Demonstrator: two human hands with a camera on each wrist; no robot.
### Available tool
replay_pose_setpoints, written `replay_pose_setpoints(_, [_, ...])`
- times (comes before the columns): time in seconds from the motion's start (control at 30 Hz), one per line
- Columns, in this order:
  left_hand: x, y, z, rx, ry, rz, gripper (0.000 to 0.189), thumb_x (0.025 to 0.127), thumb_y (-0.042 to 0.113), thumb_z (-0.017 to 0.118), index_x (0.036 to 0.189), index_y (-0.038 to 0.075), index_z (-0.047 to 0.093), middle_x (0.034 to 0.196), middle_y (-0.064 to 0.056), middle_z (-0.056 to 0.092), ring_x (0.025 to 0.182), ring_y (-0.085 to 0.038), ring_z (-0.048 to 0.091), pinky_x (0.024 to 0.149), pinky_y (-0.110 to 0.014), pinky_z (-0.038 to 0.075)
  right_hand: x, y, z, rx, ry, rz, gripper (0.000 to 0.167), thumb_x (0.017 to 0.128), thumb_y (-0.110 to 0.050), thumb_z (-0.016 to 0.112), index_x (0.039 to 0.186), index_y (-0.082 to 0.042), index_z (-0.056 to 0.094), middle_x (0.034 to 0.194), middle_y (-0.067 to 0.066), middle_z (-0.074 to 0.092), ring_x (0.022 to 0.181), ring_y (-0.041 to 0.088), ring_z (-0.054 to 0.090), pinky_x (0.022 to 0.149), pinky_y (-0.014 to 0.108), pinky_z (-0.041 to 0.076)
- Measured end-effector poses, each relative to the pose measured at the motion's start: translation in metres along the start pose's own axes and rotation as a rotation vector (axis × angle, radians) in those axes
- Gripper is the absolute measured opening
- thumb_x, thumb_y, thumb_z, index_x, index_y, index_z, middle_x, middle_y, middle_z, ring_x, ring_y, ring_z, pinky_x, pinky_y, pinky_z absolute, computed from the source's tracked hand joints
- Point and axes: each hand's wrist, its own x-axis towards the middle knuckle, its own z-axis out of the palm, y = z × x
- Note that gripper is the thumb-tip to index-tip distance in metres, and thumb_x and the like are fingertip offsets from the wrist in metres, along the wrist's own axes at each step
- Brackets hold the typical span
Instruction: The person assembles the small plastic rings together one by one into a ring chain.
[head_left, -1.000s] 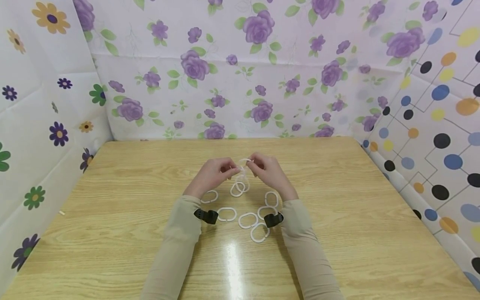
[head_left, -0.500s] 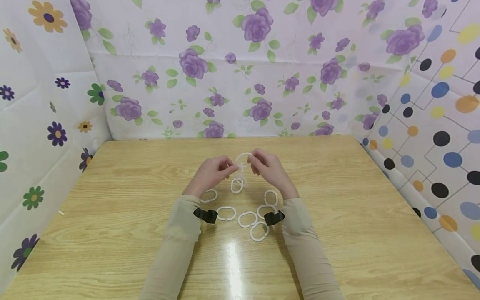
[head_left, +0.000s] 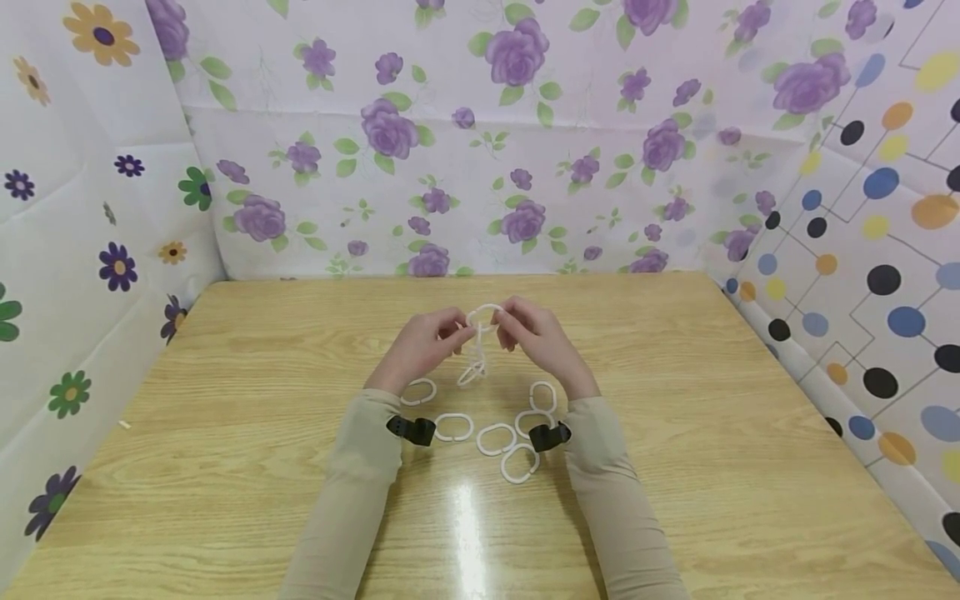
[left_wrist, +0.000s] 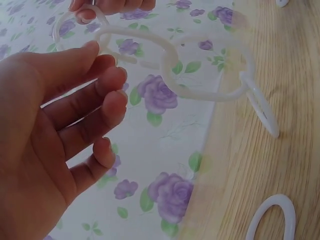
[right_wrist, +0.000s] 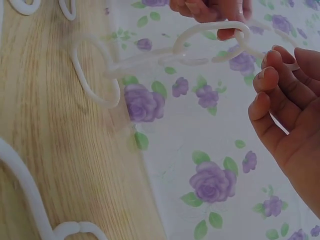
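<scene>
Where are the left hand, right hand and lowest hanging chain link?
left hand (head_left: pixel 422 347): head view, middle of the hand
right hand (head_left: pixel 543 342): head view, middle of the hand
lowest hanging chain link (left_wrist: pixel 274 131): left wrist view, curve at its lower end

Arms: two, reaching forward and converging; left forearm (head_left: pixel 341 496) and right forearm (head_left: pixel 618 496) both in beige sleeves. Wrists: left wrist (head_left: pixel 384 384), right wrist (head_left: pixel 580 385), both bare beyond the cloth, angled inward. Left hand (head_left: pixel 422 348): bare, thumb and forefinger pinching, remaining three fingers loosely bent, little finger lowest. Right hand (head_left: pixel 542 338): bare, thumb and forefinger likewise pinching, other fingers bent. Hands near each other, apart, fingertips facing.
</scene>
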Motion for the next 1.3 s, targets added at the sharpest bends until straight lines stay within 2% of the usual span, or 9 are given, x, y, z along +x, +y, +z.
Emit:
replay_pose_setpoints(0.13, [0.0,0.002,-0.001,0.004,0.021,0.033,0.019,0.098,0.034,0.057,0.095,0.017,0.066,0.07,0.0,0.063,0.065,-0.015,0.056,0.062,-0.03,0.044,0.0,0.0,-0.001,0.015,0.008,0.027,0.027,0.104,-0.022,0.046,0.1,0.0,0.06,0.073,0.011,0.058,0.064,0.016,0.053,0.062,0.025,0.047])
replay_pose_setpoints(0.27, [-0.001,0.003,-0.002,0.005,0.036,0.034,0.019,0.097,0.035,0.058,0.096,0.019,0.068,0.07,0.0,0.064,0.065,-0.015,0.056,0.061,-0.03,0.044,0.0,0.0,-0.002,0.005,0.019,0.069,0.025,0.104,-0.021,0.046,0.103,-0.002,0.063,0.075,0.013,0.059,0.066,0.018,0.053,0.063,0.025,0.047])
replay_pose_setpoints(0.47, [-0.002,0.001,-0.002,-0.009,0.071,0.042,0.02,0.098,0.033,0.057,0.1,0.016,0.068,0.074,-0.009,0.066,0.063,-0.016,0.055,0.061,-0.029,0.044,-0.002,0.003,-0.003,-0.078,0.001,0.081,0.025,0.102,-0.02,0.05,0.105,-0.002,0.067,0.074,0.015,0.059,0.067,0.023,0.054,0.063,0.026,0.046])
replay_pose_setpoints(0.73, [-0.005,-0.002,-0.001,-0.011,0.149,0.049,0.021,0.099,0.031,0.056,0.102,0.014,0.068,0.073,-0.008,0.067,0.063,-0.015,0.055,0.058,-0.028,0.042,-0.002,0.006,-0.001,-0.2,-0.066,0.081,0.03,0.103,-0.029,0.048,0.088,-0.01,0.066,0.067,0.006,0.058,0.062,0.017,0.053,0.06,0.026,0.044])
replay_pose_setpoints(1.03, [-0.005,-0.005,-0.004,0.017,0.244,0.063,0.02,0.098,0.027,0.057,0.1,0.011,0.069,0.071,-0.01,0.067,0.062,-0.015,0.054,0.056,-0.027,0.04,-0.003,0.0,-0.001,-0.272,-0.149,0.075,0.033,0.103,-0.026,0.047,0.091,-0.004,0.068,0.065,0.001,0.056,0.059,0.014,0.051,0.057,0.025,0.042])
replay_pose_setpoints(1.2, [-0.005,-0.006,-0.008,0.011,0.274,0.067,0.019,0.098,0.025,0.058,0.098,0.01,0.069,0.068,-0.01,0.065,0.06,-0.016,0.053,0.056,-0.027,0.039,-0.002,-0.004,0.001,-0.305,-0.214,0.067,0.028,0.102,-0.025,0.05,0.089,-0.009,0.068,0.066,0.001,0.057,0.058,0.012,0.051,0.056,0.025,0.043])
replay_pose_setpoints(1.3, [-0.004,-0.007,-0.01,0.007,0.286,0.059,0.018,0.098,0.025,0.058,0.097,0.01,0.068,0.067,-0.007,0.065,0.062,-0.016,0.056,0.056,-0.027,0.04,-0.001,-0.005,0.004,-0.323,-0.285,0.071,0.022,0.1,-0.026,0.055,0.091,-0.011,0.068,0.07,0.004,0.061,0.06,0.011,0.053,0.057,0.025,0.045])
